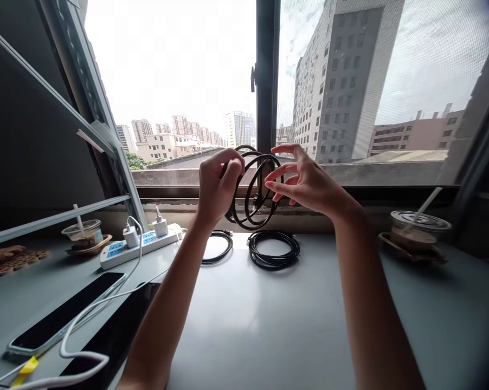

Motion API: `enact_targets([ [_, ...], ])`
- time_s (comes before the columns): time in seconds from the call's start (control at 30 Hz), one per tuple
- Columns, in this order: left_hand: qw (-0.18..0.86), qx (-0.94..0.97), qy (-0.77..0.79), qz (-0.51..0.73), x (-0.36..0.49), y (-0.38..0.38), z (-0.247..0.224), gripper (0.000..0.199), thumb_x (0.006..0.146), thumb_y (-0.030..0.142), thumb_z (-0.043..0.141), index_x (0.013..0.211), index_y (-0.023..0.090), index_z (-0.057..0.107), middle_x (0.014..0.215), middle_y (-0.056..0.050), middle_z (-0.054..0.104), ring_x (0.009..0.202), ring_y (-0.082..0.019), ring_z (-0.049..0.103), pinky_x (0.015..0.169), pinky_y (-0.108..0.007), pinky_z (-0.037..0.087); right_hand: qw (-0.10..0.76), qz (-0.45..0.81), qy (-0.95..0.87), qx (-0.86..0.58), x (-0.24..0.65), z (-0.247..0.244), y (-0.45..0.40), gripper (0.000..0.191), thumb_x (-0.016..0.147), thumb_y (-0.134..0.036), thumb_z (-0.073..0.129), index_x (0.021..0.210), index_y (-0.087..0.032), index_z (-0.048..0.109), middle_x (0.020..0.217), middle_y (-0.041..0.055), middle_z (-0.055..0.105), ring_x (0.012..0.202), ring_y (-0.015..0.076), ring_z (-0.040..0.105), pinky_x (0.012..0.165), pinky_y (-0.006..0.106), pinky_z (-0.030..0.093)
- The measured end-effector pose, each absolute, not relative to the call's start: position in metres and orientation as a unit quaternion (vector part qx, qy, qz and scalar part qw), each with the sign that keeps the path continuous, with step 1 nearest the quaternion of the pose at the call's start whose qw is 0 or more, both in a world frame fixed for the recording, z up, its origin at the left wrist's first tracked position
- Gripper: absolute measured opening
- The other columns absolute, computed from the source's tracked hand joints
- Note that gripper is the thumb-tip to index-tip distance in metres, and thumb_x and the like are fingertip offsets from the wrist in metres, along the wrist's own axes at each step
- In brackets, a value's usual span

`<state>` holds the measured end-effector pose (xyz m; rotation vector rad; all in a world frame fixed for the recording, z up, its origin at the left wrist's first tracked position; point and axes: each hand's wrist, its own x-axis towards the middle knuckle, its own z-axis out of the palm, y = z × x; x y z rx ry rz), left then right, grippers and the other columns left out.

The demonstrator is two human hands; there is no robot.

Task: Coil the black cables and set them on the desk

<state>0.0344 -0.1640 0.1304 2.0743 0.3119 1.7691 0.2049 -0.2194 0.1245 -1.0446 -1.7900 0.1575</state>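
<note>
My left hand (219, 184) is closed around one side of a loosely coiled black cable (250, 215), holding it up above the table in front of the window. A plug end dangles inside the loops. My right hand (303, 181) is at the coil's right side with fingers spread and curved; its fingertips are close to the loops, and I see no firm grip. On the table below lies a neatly wound black cable (275, 264). Left of it rests another black cable coil (224, 257), partly covered by my left forearm.
A white power strip (142, 246) with chargers and a white cord stands left. Nearer are a phone (68, 311) and a dark flat device (114, 330). Drink cups stand left (84, 234) and right (417, 230). Another person's hand (2, 257) shows at far left, beside a metal frame (122, 162).
</note>
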Motion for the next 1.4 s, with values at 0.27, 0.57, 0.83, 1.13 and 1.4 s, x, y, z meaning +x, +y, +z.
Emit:
enact_targets([
  [0.27, 0.097, 0.707, -0.02, 0.7, 0.038, -0.165, 0.124, 0.031, 0.084, 0.027, 0.049, 0.054, 0.019, 0.051, 0.049, 0.003, 0.042, 0.041, -0.006, 0.032, 0.04, -0.024, 0.023, 0.576, -0.097, -0.684, -0.438, 0.211, 0.132, -0.224, 0.022, 0.077, -0.027, 0.066, 0.097, -0.017, 0.07, 0.061, -0.0017, 0.06, 0.05, 0.0088, 0.056, 0.05, 0.02, 0.046],
  [0.57, 0.214, 0.67, -0.007, 0.711, 0.049, -0.165, 0.126, 0.034, 0.075, 0.044, 0.067, 0.076, 0.023, 0.04, 0.047, 0.011, 0.029, 0.032, -0.003, 0.024, 0.032, -0.022, 0.011, 0.616, -0.17, -0.641, -0.427, 0.208, 0.135, -0.233, 0.016, 0.077, -0.027, 0.067, 0.091, -0.022, 0.072, 0.065, -0.0031, 0.062, 0.056, 0.0108, 0.06, 0.06, 0.024, 0.049],
  [0.83, 0.357, 0.735, 0.117, 0.564, 0.055, -0.171, 0.124, 0.02, 0.082, 0.042, 0.058, 0.082, 0.023, 0.05, 0.038, 0.012, 0.031, 0.026, -0.004, 0.027, 0.028, -0.018, 0.016, 0.593, -0.143, -0.645, -0.46, 0.204, 0.136, -0.232, 0.022, 0.079, -0.041, 0.064, 0.09, -0.023, 0.071, 0.069, 0.0007, 0.062, 0.063, 0.0161, 0.06, 0.065, 0.03, 0.05],
  [1.13, 0.442, 0.747, 0.163, 0.469, 0.054, -0.172, 0.127, 0.041, 0.088, 0.051, 0.042, 0.066, 0.018, 0.053, 0.037, 0.005, 0.039, 0.028, -0.006, 0.037, 0.029, -0.018, 0.032, 0.578, -0.123, -0.677, -0.439, 0.195, 0.136, -0.227, 0.014, 0.081, -0.029, 0.061, 0.091, -0.022, 0.067, 0.08, 0.0005, 0.063, 0.078, 0.0161, 0.062, 0.072, 0.029, 0.053],
  [1.4, 0.417, 0.732, 0.181, 0.507, 0.049, -0.173, 0.129, 0.029, 0.086, 0.035, 0.054, 0.063, 0.02, 0.045, 0.04, 0.009, 0.037, 0.029, -0.003, 0.031, 0.029, -0.016, 0.029, 0.615, -0.099, -0.662, -0.417, 0.208, 0.137, -0.231, 0.018, 0.075, -0.019, 0.065, 0.093, -0.02, 0.063, 0.082, 0.0002, 0.062, 0.077, 0.0139, 0.063, 0.066, 0.024, 0.055],
])
